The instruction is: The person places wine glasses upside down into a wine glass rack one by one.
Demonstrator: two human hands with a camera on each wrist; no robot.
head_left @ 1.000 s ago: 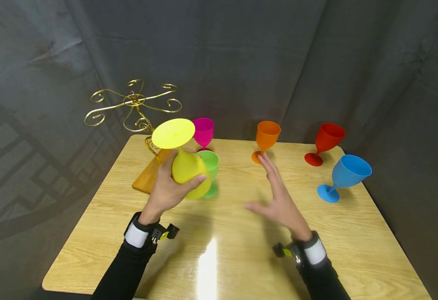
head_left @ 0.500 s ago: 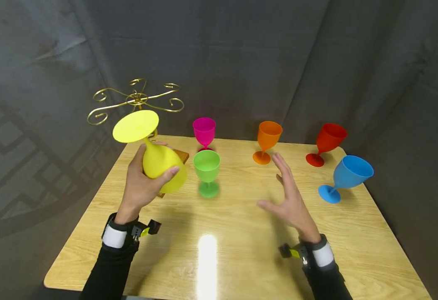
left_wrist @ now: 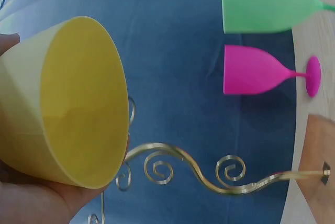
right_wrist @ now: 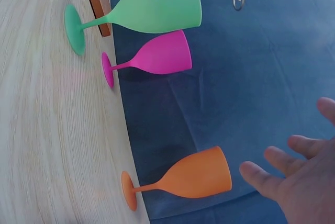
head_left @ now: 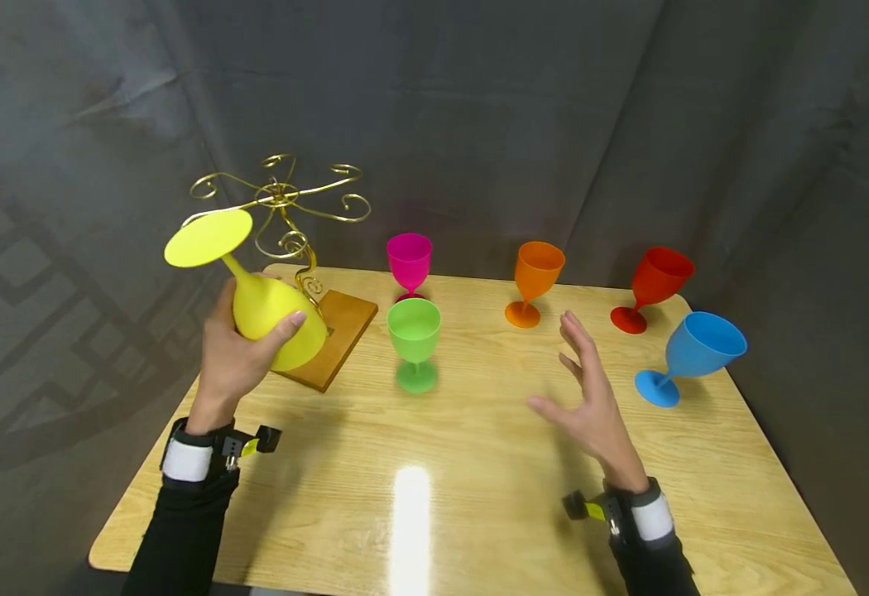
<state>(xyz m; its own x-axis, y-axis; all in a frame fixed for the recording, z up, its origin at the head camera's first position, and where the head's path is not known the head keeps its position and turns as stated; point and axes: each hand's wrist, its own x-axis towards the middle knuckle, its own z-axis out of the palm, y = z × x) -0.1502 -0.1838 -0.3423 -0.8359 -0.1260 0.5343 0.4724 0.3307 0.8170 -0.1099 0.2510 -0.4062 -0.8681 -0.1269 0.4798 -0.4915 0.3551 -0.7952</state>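
Observation:
My left hand point(head_left: 235, 356) grips a yellow goblet point(head_left: 274, 319) by its bowl. The goblet is tipped upside down, its round foot up and to the left, its mouth downward and to the right. In the left wrist view the mouth of the yellow goblet point(left_wrist: 86, 103) faces the camera. Just behind it in the head view stands a gold wire rack point(head_left: 278, 195) with curled arms on a brown wooden base point(head_left: 341, 331). My right hand point(head_left: 598, 410) hovers over the table with fingers spread, touching nothing; the orange goblet point(head_left: 537, 273) is beyond its fingertips.
A green goblet point(head_left: 415, 331) stands upright mid-table, with a magenta goblet point(head_left: 409, 261) behind it. At the right are a red goblet point(head_left: 658, 277) and a blue goblet point(head_left: 695, 346), also upright. The wooden table point(head_left: 479, 513) meets a dark cloth point(head_left: 494, 124) at the back.
My left hand has carried the yellow goblet leftward, from in front of the green goblet to in front of the rack. My right hand has drifted slightly right.

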